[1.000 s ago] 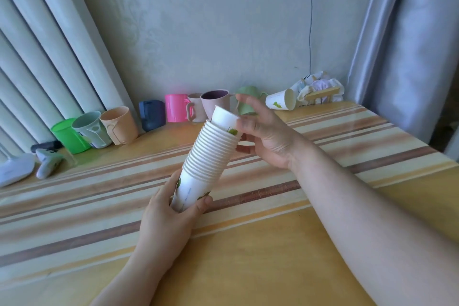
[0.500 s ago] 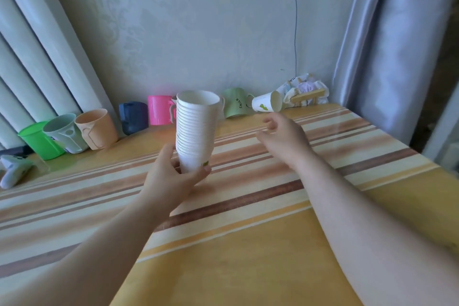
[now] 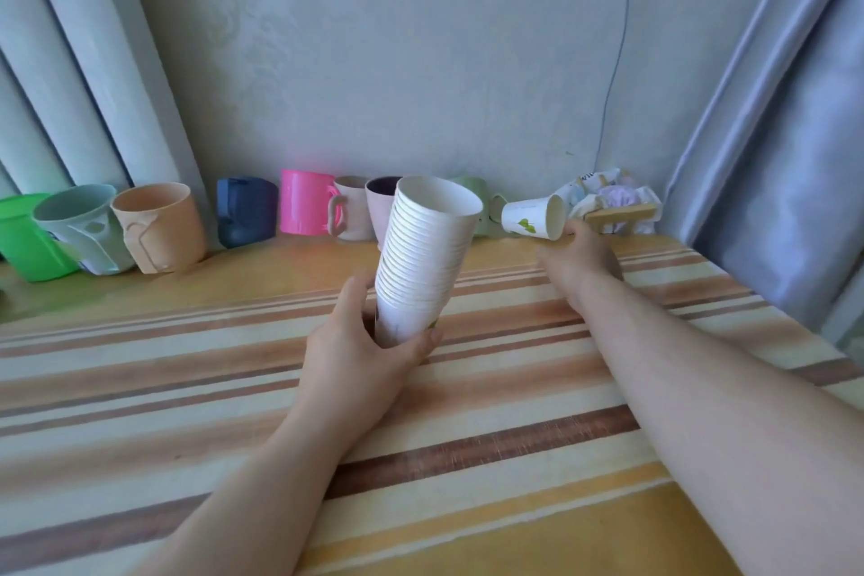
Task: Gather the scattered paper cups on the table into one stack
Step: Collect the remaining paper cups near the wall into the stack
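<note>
A tall stack of white paper cups stands almost upright over the middle of the striped table, mouth up. My left hand is wrapped around its base. One more paper cup with a green print lies on its side at the back right, mouth to the right. My right hand is stretched out just below and beside that cup, with the fingertips at its rim. The fingers are hidden behind the back of the hand, and I cannot tell whether they hold the cup.
Several plastic mugs line the back wall: green, pale teal, peach, navy, pink and others. Crumpled wrappers with a wooden piece sit at the back right. Curtains hang on both sides. The table has striped cloth.
My left hand has lifted the stack from a tilt to nearly upright and further back. My right hand let go of the stack's top and moved right, to the lying cup.
</note>
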The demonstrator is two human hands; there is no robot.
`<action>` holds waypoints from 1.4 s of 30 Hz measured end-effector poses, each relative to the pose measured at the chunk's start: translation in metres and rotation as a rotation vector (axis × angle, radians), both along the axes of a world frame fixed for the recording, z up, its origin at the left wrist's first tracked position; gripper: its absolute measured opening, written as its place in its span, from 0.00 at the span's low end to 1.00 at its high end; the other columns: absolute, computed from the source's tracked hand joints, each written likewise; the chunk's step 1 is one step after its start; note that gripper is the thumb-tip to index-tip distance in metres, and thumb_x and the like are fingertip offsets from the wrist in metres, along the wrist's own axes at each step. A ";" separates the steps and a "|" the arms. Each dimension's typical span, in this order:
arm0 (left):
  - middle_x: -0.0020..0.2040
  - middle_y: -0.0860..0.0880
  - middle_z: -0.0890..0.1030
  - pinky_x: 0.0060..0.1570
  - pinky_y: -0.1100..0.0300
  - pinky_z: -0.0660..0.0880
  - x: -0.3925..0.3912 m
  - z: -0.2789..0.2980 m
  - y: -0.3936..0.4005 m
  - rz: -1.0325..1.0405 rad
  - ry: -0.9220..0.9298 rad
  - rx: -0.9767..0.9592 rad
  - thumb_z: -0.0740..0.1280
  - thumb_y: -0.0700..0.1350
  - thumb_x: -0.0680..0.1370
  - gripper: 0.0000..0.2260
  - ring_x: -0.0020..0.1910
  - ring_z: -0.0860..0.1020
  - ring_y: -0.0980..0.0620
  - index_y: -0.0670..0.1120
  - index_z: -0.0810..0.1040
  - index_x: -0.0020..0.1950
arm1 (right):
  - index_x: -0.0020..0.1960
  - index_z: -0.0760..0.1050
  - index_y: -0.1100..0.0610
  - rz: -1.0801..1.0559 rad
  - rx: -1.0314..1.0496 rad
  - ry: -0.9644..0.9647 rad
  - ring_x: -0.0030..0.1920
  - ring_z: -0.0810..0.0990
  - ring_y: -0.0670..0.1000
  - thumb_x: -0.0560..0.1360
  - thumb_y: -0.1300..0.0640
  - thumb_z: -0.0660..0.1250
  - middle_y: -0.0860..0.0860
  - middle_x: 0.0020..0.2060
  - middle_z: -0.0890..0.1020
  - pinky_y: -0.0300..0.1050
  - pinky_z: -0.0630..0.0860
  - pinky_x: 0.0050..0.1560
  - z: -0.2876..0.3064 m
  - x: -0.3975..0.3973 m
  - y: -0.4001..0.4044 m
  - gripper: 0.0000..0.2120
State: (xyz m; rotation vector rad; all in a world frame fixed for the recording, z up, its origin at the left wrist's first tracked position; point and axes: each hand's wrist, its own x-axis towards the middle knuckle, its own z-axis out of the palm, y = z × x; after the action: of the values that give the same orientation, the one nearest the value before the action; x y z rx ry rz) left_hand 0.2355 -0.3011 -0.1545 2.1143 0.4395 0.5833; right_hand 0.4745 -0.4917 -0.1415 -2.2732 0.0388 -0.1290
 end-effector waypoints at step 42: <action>0.50 0.66 0.85 0.49 0.64 0.76 -0.150 0.008 -0.059 -0.089 0.033 0.090 0.81 0.60 0.67 0.27 0.52 0.82 0.64 0.68 0.77 0.64 | 0.71 0.71 0.43 0.485 1.154 0.073 0.50 0.86 0.55 0.74 0.56 0.81 0.58 0.65 0.83 0.51 0.81 0.49 0.116 -0.264 -0.035 0.31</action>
State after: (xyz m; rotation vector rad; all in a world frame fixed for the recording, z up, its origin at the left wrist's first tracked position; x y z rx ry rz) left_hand 0.0852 -0.3601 -0.1462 2.2202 0.3408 0.5259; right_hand 0.2109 -0.5262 -0.0251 -1.0844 -0.3193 0.1965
